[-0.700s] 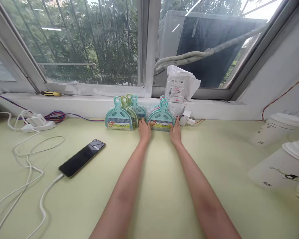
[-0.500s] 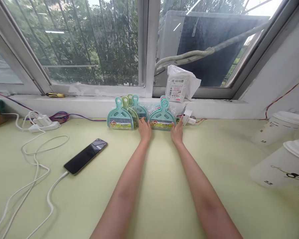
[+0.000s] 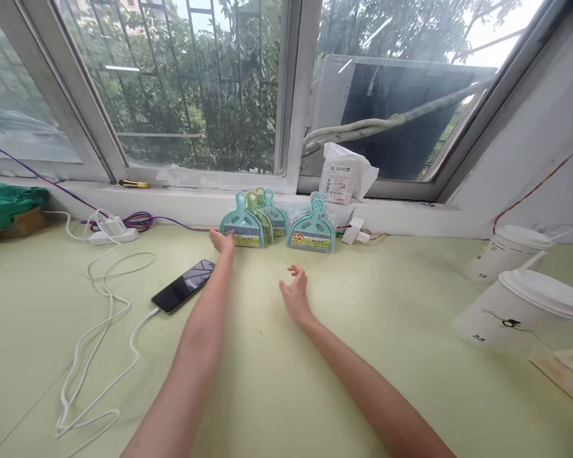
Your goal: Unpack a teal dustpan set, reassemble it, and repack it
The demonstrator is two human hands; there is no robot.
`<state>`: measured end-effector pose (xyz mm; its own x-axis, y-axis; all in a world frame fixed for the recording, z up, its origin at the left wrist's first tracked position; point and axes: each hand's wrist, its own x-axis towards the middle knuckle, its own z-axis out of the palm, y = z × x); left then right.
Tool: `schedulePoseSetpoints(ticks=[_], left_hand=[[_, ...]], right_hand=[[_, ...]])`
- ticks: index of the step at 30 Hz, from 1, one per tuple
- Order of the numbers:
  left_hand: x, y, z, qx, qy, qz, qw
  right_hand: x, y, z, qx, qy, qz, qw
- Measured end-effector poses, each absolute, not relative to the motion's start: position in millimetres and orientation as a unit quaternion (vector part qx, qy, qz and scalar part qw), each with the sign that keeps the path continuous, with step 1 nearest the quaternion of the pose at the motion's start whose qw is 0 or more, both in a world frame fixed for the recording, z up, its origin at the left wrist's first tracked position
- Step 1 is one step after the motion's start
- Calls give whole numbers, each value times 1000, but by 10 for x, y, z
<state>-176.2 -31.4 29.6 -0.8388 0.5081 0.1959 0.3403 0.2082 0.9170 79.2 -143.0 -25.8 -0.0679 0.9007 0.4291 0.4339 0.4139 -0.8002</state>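
Observation:
Two groups of packaged mini dustpan-and-brush sets lean against the window ledge at the back of the pale green table (image 3: 315, 381). The left group (image 3: 251, 221) holds teal and green ones; the right group (image 3: 311, 227) is a teal stack. My left hand (image 3: 222, 242) reaches out flat to the lower left corner of the left group and touches or nearly touches it. My right hand (image 3: 295, 294) hovers over the bare table in front of the right group, fingers loosely apart, holding nothing.
A black phone (image 3: 184, 285) on a white cable lies left of my left arm. A power strip (image 3: 112, 234) with cords sits farther left. A white packet (image 3: 346, 173) rests on the sill. Two lidded plastic cups (image 3: 520, 305) stand at the right.
Both hands have let go of the right stack of dustpans. My left hand moved left to the left group; my right hand pulled back toward me. The view shifted right.

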Motion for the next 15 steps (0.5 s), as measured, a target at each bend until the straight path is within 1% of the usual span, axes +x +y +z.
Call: schedulePoseSetpoints(ticks=[2,5,8,10,15], left_hand=[[-2039,-300,297,305,786,521,132],[-2252,-337,295,336,809,468,116],[-2306,-437,337,393,796,449,102],[-2306,-540,418,418,772,463,118],[-2306,-931,781,389,706,572,156]], right_hand=[[694,-1515,-276,-508,-664,285,470],[675,-1475,-262,-539,-646,286,459],[688,-1409,-242,-552,-664,265,428],[684,-1397,-234,-557,-680,250,406],[678,-1411,-235,-557,-704,220,383]])
